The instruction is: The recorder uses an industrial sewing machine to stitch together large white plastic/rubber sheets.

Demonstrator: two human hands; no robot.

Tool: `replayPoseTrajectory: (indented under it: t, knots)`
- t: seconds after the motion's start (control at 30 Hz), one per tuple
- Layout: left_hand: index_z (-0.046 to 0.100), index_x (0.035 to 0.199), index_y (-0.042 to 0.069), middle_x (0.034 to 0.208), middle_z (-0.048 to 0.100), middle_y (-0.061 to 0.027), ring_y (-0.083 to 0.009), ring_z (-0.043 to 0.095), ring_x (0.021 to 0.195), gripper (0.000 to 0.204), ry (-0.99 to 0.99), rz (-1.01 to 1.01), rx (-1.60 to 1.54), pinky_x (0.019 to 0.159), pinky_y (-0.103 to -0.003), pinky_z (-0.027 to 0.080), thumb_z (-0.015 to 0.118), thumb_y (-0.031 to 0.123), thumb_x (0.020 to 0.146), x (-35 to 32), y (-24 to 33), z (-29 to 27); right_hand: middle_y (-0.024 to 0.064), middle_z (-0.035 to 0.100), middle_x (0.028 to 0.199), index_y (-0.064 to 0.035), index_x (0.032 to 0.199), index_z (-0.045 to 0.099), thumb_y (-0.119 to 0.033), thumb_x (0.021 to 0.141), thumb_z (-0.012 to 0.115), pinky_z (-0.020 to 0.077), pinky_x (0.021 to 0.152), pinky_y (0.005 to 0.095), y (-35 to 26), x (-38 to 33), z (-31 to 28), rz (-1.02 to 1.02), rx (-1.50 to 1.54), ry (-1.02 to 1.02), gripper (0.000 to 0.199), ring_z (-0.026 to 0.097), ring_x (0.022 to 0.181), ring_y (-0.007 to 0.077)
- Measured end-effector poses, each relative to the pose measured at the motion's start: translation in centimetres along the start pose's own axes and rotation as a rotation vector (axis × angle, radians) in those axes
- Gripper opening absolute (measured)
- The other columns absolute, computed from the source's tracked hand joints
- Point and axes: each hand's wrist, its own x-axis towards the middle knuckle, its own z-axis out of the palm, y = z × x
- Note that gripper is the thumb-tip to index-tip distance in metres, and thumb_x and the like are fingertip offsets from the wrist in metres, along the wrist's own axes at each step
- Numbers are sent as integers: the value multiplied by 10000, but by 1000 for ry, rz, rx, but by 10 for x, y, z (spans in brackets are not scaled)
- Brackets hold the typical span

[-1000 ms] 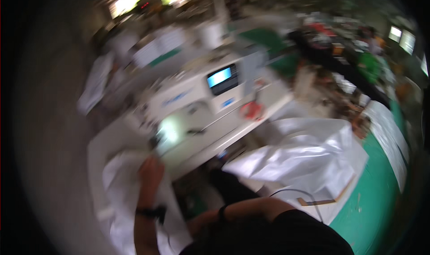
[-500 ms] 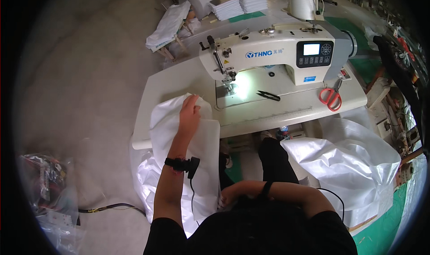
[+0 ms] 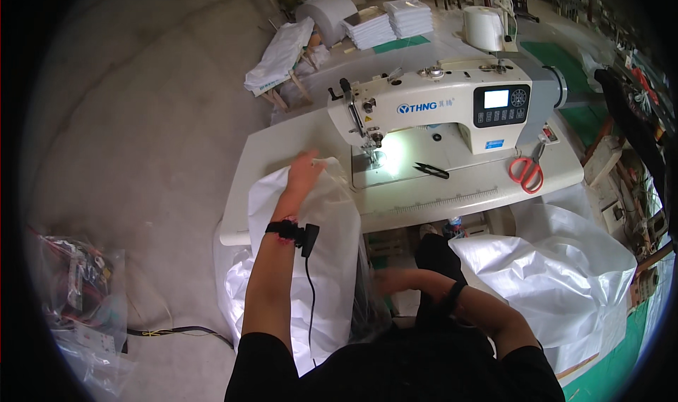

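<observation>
White, glossy plastic sheeting point(image 3: 318, 239), shaped like a sack, hangs over the left front of the sewing machine table and down in front of me. My left hand point(image 3: 304, 174) grips its upper edge, fingers closed, to the left of the needle area. Thin clear film point(image 3: 369, 299) shows along the sheeting's right side. My right hand point(image 3: 397, 280) is low beside that film, and motion smears its fingers. Behind the sheeting stands the white sewing machine point(image 3: 438, 95), its lamp lit and its screen on.
Black thread snips point(image 3: 431, 170) and red-handled scissors point(image 3: 527, 174) lie on the table point(image 3: 272, 142). More white sheeting point(image 3: 551, 268) is heaped at the right. A thread cone point(image 3: 484, 29) stands behind the machine. Folded white stacks point(image 3: 409, 18) are farther back; a clear bag point(image 3: 81, 282) lies at left.
My right hand has moved right, away from the sheeting's lower edge. Clear film now shows beside the sheeting. My left hand stays at the upper edge; the view has shifted slightly.
</observation>
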Motion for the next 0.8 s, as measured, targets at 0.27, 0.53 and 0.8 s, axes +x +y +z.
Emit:
replayPoseTrajectory:
  t: [0.27, 0.53, 0.8]
  knots:
    - [591, 925, 23, 900, 628, -191, -347, 617, 845, 252, 15, -17, 202, 732, -392, 497, 590, 243, 802, 6, -25, 55, 160, 667, 861, -28, 919, 661, -212, 860, 541, 502, 729, 341, 0, 85, 47, 16, 341, 313, 228, 640, 847, 225]
    - [532, 1018, 23, 839, 630, -205, -321, 644, 761, 273, -260, -58, -30, 695, -370, 514, 595, 164, 793, -30, -7, 42, 111, 617, 1090, -23, 1200, 531, -182, 875, 531, 456, 845, 322, -29, 59, 43, -80, 607, 227, 362, 580, 970, 193]
    - [625, 906, 105, 886, 639, -139, -322, 607, 849, 178, -133, 17, 147, 722, -393, 480, 630, 229, 777, -25, -12, 26, 53, 567, 1172, -39, 1253, 498, -156, 845, 597, 403, 922, 314, -34, 52, 52, -329, 639, 112, 436, 498, 1074, 155]
